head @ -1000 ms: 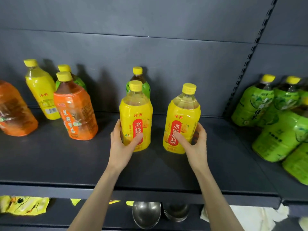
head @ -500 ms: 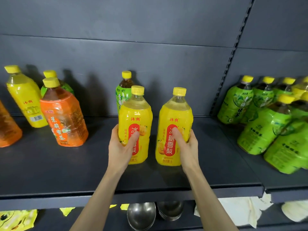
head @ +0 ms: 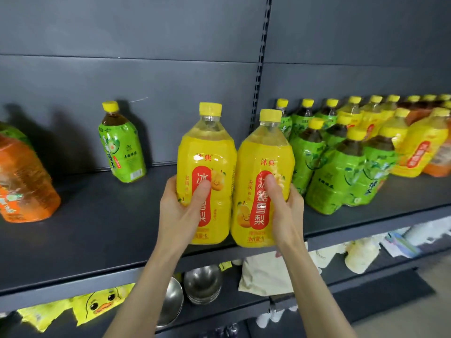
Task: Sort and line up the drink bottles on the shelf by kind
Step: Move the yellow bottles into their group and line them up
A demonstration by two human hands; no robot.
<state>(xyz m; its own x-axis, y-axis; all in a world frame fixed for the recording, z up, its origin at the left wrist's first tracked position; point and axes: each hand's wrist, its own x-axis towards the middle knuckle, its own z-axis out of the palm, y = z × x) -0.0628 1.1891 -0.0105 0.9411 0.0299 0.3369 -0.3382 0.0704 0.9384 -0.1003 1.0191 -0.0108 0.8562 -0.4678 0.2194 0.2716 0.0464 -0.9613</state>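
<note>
Dark grey shelf (head: 97, 228) with a matching back panel (head: 146, 69) fills the frame; a slotted upright (head: 260, 81) runs down right of centre.

Centre: two yellow bottles, upright, side by side and touching.
- Left hand (head: 180, 211) grips the left yellow bottle (head: 207, 152). Its thumb lies up the red label and its fingers curl round the outer side.
- Right hand (head: 285, 208) grips the right yellow bottle (head: 266, 152) the same way, thumb on the label, fingers wrapped behind.
- Both bases sit at the shelf's front edge; whether they rest on it or hang just above cannot be told.

Left of centre, against the panel: a lone green bottle (head: 122, 147), upright, well apart from the held pair.

Far left edge: an orange bottle (head: 22, 181), cut off by the frame.

Right of the upright: green bottles (head: 329, 172) packed close in rows, just beside the right hand. More yellow bottles (head: 419, 147) stand beyond them toward the right edge.

Lower shelf, bottom of frame: steel bowls (head: 202, 281), a yellow duck packet (head: 102, 303), and pale cloth (head: 268, 272).
</note>
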